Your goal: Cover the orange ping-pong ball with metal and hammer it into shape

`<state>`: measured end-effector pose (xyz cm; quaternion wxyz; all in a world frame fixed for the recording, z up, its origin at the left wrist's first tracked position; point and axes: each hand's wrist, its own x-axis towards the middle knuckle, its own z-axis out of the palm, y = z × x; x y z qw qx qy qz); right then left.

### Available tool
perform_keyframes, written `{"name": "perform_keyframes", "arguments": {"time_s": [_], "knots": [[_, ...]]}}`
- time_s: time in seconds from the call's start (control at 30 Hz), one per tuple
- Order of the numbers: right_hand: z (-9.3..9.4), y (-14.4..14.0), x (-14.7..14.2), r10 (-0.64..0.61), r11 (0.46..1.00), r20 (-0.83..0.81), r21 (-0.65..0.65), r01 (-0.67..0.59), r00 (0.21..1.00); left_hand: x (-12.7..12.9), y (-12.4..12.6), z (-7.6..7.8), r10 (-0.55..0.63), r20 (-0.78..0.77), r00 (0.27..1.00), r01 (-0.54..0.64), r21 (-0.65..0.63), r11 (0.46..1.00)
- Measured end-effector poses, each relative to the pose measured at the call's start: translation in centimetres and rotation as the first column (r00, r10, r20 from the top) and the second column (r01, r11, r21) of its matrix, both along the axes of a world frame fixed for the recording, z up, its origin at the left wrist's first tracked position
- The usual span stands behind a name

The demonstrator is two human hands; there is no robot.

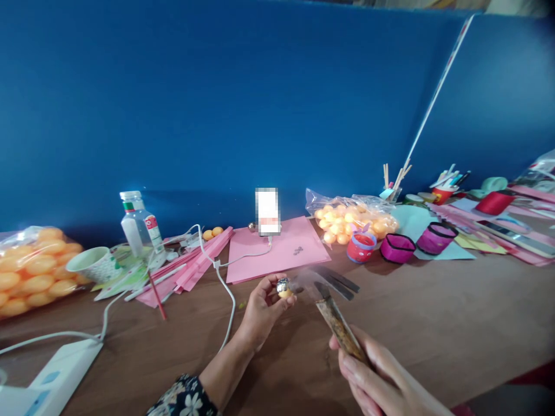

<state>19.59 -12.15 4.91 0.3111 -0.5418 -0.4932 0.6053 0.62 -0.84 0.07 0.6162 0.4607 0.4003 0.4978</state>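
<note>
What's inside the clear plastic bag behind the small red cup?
The clear plastic bag holds many small orange balls. The small red cup covers its lower front.

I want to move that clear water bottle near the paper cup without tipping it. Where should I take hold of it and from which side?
Grip the bottle around its straight middle, at the label, since it stands upright and narrows toward the cap. Probably come from above and the front right: the paper cup lies tipped at its left and the white cable runs at its right.
</note>
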Motion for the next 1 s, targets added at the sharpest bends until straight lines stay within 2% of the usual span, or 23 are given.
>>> {"name": "perform_keyframes", "arguments": {"time_s": [0.23, 0.5, 0.67, 1.0], "knots": [[-0.5, -0.2, 0.4, 0.009, 0.999, -0.057, 0.050, -0.007, 0.998, -0.2, 0.2, -0.1, -0.039, 0.057, 0.998, 0.039, -0.008, 0.999], [-0.8, -0.2, 0.3, -0.017, 1.000, -0.115, 0.007, 0.018, 0.993, -0.1, -0.1, 0.2, -0.022, 0.098, 0.995, 0.029, -0.068, 0.997], [-1.1, 0.0, 0.3, -0.013, 1.000, -0.144, -0.010, 0.012, 0.989, -0.2, -0.1, 0.2, -0.076, 0.114, 0.991, 0.083, -0.055, 0.995], [-0.4, -0.2, 0.1, -0.041, 0.999, -0.179, -0.020, 0.038, 0.983, -0.1, -0.2, 0.4, -0.096, 0.144, 0.985, 0.108, -0.079, 0.991]]}}
